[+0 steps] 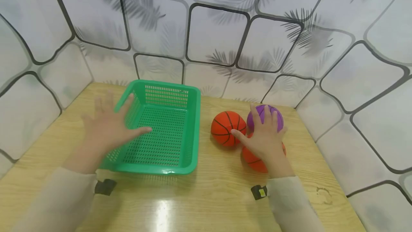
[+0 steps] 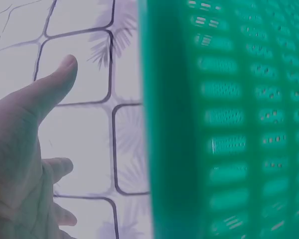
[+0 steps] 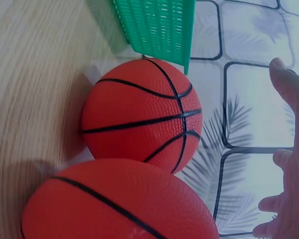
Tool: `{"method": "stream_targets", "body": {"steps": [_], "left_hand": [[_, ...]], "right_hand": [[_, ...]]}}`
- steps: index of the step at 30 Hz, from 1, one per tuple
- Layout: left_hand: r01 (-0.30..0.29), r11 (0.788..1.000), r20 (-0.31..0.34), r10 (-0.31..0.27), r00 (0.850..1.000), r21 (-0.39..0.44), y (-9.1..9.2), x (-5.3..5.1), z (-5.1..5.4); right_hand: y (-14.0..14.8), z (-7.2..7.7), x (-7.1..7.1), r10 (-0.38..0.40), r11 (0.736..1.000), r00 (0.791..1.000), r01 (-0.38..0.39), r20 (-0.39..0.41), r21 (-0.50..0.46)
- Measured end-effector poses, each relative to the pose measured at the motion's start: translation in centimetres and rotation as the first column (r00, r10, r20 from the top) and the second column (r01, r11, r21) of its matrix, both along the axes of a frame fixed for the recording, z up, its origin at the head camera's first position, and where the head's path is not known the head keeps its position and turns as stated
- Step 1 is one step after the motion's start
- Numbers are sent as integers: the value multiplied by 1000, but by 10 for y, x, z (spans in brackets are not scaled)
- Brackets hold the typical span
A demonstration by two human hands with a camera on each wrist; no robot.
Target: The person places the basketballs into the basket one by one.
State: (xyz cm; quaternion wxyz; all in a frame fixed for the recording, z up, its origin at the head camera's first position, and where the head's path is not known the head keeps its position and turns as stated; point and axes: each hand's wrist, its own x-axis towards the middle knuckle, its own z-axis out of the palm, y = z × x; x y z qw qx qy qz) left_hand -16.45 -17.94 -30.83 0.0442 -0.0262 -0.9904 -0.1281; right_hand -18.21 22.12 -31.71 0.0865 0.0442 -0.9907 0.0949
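Note:
Spread above the left side of the green basket [image 1: 194, 128] is my left hand [image 1: 107, 126], open and holding nothing. The left wrist view has this hand [image 2: 25, 144] beside the basket's slotted wall [image 2: 174, 119]. My right hand [image 1: 265, 140], fingers apart, hovers over a purple ball [image 1: 277, 118] and an orange ball [image 1: 254, 162], partly hiding both. Another orange ball [image 1: 225, 126] lies left of them, near the right thumb. In the right wrist view two orange balls [image 3: 139, 109] [image 3: 114, 204] sit beside the hand [image 3: 294, 164], with a gap between.
The wooden table [image 1: 222, 203] bears everything. Patterned wall covering [image 1: 215, 35] rises behind the table and along both sides. Small black straps or mounts [image 1: 105, 187] [image 1: 258, 192] show by both wrists. A dark curved mark [image 1: 324, 195] is on the table at right.

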Motion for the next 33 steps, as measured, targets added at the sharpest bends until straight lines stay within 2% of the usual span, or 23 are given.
{"method": "stream_targets", "body": {"steps": [6, 14, 22, 26, 29, 33], "left_hand": [[-15, 999, 16, 15, 1000, 42, -14, -1, 2], [-15, 998, 21, 14, 1000, 65, -42, -1, 0], [-36, 996, 24, 34, 999, 86, -72, -3, -10], [-23, 991, 21, 21, 1000, 135, -81, -5, -16], [8, 984, 9, -10, 1000, 180, -87, -7, -20], [49, 966, 8, -53, 999, 255, -93, -9, -25]], "right_hand": [[11, 3, 1, -20, 1000, 999, 20, -24, -6], [35, -3, 5, -71, 996, 996, 68, -45, -64], [51, -4, 11, -110, 987, 994, 107, -21, -119], [56, -8, 13, -119, 979, 993, 119, 9, -164], [60, -10, 15, -119, 974, 992, 122, 30, -192], [67, -16, 19, -108, 966, 994, 113, 33, -233]]}}
